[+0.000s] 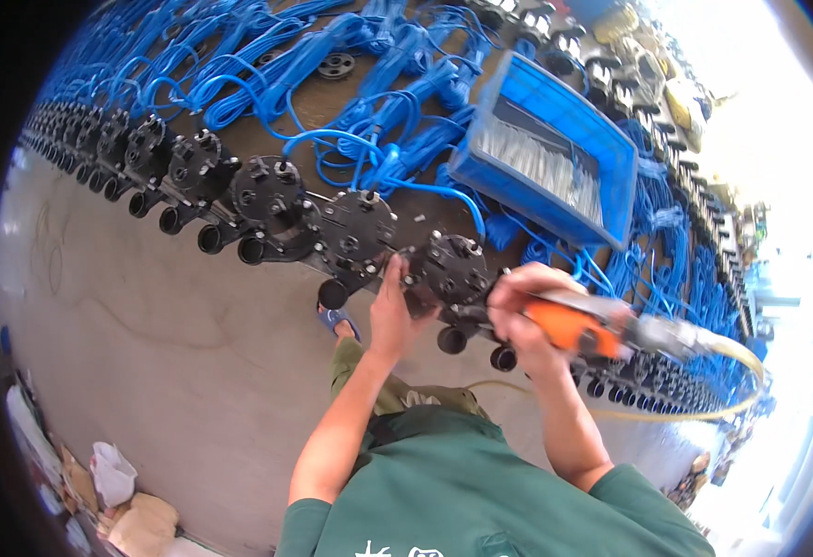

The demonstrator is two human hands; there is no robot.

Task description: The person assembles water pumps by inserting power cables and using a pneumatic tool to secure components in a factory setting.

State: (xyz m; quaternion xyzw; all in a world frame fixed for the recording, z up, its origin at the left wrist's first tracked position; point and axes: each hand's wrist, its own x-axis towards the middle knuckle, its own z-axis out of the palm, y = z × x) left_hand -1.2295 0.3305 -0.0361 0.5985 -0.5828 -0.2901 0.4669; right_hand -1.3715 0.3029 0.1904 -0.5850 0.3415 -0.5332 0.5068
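The right hand (522, 311) was wrapped around an orange power tool (569, 328) right of centre, its hose (757, 367) looping rightward, probably to stay clear. The left hand (391, 316) was by the central black pump (451, 269), seemingly steadying it; I couldn't tell whether it gripped.

From here, a brown worktop (318, 100) carries black round housings (270, 193) along its near edge, blue cable bundles (239, 74) behind, a blue crate (555, 107) among them, one dark disc (336, 66).
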